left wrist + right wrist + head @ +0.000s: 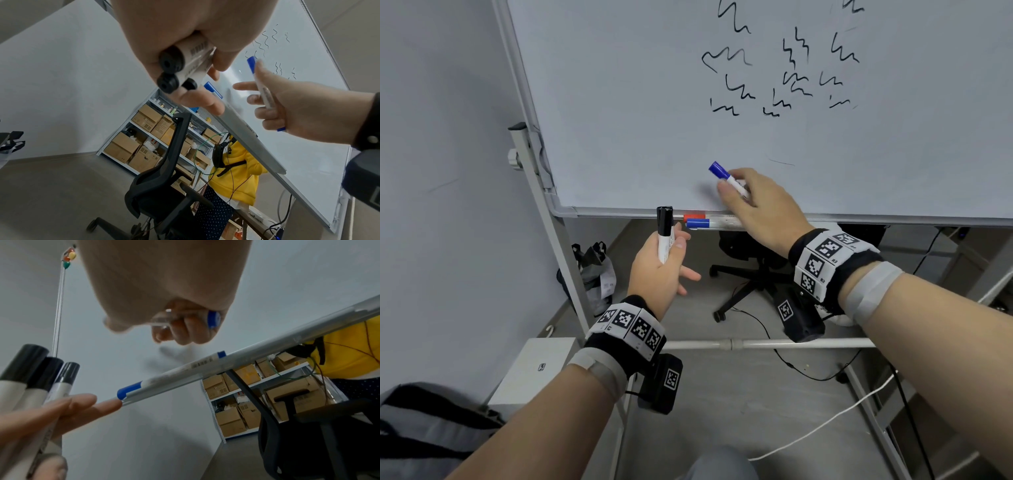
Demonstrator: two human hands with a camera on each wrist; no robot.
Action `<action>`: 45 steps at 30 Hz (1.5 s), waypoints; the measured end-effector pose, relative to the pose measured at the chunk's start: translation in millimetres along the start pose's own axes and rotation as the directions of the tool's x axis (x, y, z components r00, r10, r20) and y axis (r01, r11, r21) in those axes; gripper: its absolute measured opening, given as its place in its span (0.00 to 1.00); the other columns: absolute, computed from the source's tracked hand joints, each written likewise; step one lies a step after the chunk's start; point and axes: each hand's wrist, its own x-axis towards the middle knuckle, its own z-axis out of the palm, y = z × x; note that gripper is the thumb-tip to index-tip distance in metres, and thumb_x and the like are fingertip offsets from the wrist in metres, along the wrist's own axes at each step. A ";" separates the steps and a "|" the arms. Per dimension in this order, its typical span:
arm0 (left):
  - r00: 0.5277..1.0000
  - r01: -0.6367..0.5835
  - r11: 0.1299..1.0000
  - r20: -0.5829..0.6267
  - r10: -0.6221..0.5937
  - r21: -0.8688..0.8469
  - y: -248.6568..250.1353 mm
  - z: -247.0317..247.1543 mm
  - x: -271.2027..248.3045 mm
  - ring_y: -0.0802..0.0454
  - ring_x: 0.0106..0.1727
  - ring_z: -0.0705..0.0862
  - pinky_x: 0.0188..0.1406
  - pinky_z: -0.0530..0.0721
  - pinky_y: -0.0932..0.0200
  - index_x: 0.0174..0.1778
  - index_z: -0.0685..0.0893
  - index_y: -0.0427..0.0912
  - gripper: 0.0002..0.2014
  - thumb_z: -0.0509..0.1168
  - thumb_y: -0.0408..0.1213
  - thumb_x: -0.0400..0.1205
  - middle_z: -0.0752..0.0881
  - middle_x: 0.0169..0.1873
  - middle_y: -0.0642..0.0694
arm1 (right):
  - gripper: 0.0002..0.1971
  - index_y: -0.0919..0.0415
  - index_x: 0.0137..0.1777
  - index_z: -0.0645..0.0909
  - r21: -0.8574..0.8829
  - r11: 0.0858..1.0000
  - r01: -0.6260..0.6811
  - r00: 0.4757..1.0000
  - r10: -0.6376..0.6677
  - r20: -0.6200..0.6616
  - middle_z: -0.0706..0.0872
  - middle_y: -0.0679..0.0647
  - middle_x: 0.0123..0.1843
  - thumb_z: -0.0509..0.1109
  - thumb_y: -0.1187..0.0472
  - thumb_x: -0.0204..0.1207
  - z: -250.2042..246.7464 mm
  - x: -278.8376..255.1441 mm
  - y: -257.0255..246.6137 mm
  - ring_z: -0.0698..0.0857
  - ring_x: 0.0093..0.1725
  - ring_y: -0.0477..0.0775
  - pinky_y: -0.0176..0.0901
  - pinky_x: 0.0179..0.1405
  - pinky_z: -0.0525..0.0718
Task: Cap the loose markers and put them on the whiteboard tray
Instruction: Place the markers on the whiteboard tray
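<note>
My left hand (pixel 664 267) grips three capped black markers (pixel 665 233) upright in a bundle, just below the tray's left part; their butt ends (pixel 169 71) and caps (pixel 41 369) show in the wrist views. My right hand (pixel 750 202) holds a capped blue marker (pixel 726 178) slanted, cap up-left, in front of the whiteboard (pixel 756 137) just above the tray (pixel 825 219). A blue-capped marker (pixel 700 223) and a red-capped marker (pixel 694 217) lie on the tray beside my right hand. The same tray marker (pixel 174 376) lies along the tray edge.
Black scribbles (pixel 784 68) mark the board. Under the board stand a black office chair (pixel 750 274), cables (pixel 808 373) and the stand's crossbar (pixel 739 343). A grey bag (pixel 592 274) leans by the stand leg. Shelves of cardboard boxes (pixel 148 138) and a person in yellow (pixel 236 170) are behind.
</note>
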 end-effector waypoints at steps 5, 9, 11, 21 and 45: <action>1.000 -0.009 1.000 -0.002 0.009 0.009 0.7 -0.7 -0.8 0.44 0.37 0.95 0.25 0.85 0.52 0.65 0.84 0.50 0.11 0.62 0.48 0.91 0.85 0.63 0.70 | 0.09 0.53 0.64 0.78 0.086 0.996 -0.039 0.999 0.037 0.032 0.78 0.55 0.63 0.63 0.53 0.89 2.2 3.3 10.4 0.79 0.46 0.46 0.41 0.52 0.79; 1.000 -0.014 1.000 -0.009 0.014 0.015 2.0 0.5 -0.4 0.44 0.37 0.95 0.23 0.86 0.52 0.63 0.84 0.50 0.10 0.61 0.47 0.91 0.84 0.64 0.69 | 0.09 0.50 0.60 0.90 0.100 0.994 0.046 0.999 -0.047 0.006 0.89 0.47 0.55 0.74 0.57 0.82 3.7 1.2 13.3 0.85 0.50 0.47 0.31 0.48 0.79; 1.000 -0.013 1.000 -0.009 0.013 0.014 1.5 1.3 -0.6 0.45 0.37 0.95 0.25 0.86 0.51 0.63 0.84 0.50 0.11 0.62 0.49 0.91 0.85 0.62 0.69 | 0.09 0.51 0.58 0.92 0.099 0.993 0.058 0.998 -0.060 0.014 0.92 0.46 0.50 0.77 0.58 0.80 5.7 -0.2 12.6 0.87 0.48 0.46 0.32 0.49 0.81; 1.000 0.001 1.000 -0.017 0.000 0.017 -0.1 1.1 2.8 0.45 0.37 0.95 0.24 0.84 0.53 0.64 0.84 0.49 0.11 0.61 0.47 0.91 0.86 0.62 0.68 | 0.08 0.41 0.55 0.94 -0.091 0.995 0.042 0.997 -0.049 -0.068 0.94 0.41 0.50 0.77 0.49 0.78 14.0 10.5 18.6 0.82 0.64 0.56 0.62 0.66 0.79; 0.999 0.002 0.987 0.047 0.006 -0.160 22.0 -2.8 -10.8 0.48 0.28 0.85 0.23 0.85 0.55 0.61 0.90 0.43 0.13 0.65 0.46 0.90 0.87 0.34 0.41 | 0.08 0.47 0.56 0.93 0.253 0.966 0.050 0.996 -0.067 0.059 0.94 0.43 0.48 0.75 0.49 0.81 -11.7 -10.1 -13.1 0.88 0.46 0.47 0.35 0.47 0.82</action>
